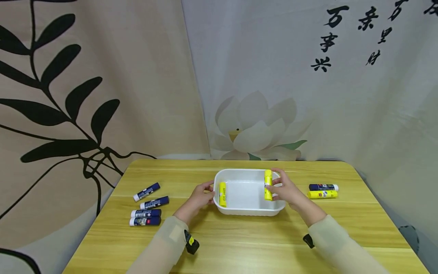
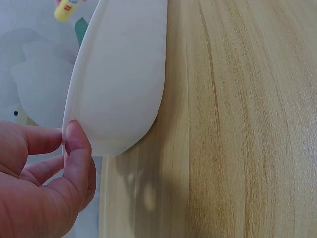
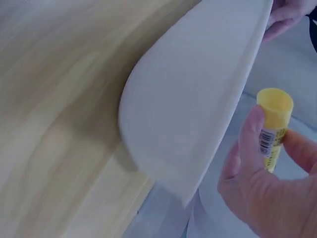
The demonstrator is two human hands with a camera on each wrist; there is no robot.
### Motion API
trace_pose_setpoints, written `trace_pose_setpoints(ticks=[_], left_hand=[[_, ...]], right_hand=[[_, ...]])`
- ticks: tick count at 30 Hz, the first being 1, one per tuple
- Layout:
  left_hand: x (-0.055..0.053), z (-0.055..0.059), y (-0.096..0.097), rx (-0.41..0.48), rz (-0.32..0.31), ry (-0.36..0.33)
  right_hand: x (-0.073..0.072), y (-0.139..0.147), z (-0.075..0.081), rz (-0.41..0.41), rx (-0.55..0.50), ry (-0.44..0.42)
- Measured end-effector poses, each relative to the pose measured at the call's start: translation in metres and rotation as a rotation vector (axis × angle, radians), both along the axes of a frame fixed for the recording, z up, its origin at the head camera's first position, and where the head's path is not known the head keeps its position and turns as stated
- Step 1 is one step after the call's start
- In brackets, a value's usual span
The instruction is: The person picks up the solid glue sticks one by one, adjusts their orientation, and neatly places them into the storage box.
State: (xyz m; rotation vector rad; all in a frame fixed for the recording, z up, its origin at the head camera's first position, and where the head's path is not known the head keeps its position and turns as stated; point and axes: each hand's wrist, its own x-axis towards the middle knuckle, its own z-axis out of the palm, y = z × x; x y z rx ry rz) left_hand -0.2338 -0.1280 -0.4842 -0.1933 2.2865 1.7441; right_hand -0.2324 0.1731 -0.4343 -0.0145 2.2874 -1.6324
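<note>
A white plastic tray [image 1: 244, 192] sits near the far edge of the table. My left hand [image 1: 200, 196] pinches its left rim between thumb and fingers, which shows closely in the left wrist view, where the tray wall [image 2: 119, 74] fills the upper middle. Above the right end of the tray, my right hand [image 1: 287, 189] holds a yellow glue stick [image 1: 268, 177] upright between thumb and fingers. The right wrist view shows the round end and barcode label of this glue stick [image 3: 274, 116]. Inside the tray, another yellow glue stick [image 1: 222, 195] lies against the left side.
On the left of the wooden table [image 1: 236, 243] lie several dark blue glue sticks with white ends, among them one blue glue stick [image 1: 154, 203]. To the right, a blue glue stick [image 1: 321, 187] and a yellow glue stick [image 1: 322, 194] lie side by side. A printed curtain [image 1: 154, 76] hangs behind.
</note>
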Motion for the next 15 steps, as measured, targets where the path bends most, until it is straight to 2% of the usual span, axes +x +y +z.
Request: trace_pose_setpoints(ticks=[8, 15], left_hand=[[0.002, 0.004, 0.000, 0.010, 0.001, -0.002], [0.002, 0.004, 0.000, 0.016, 0.000, 0.003]], right_hand=[[-0.012, -0.041, -0.015, 0.019, -0.006, -0.146], [-0.021, -0.078, -0.029, 0.040, 0.080, -0.231]])
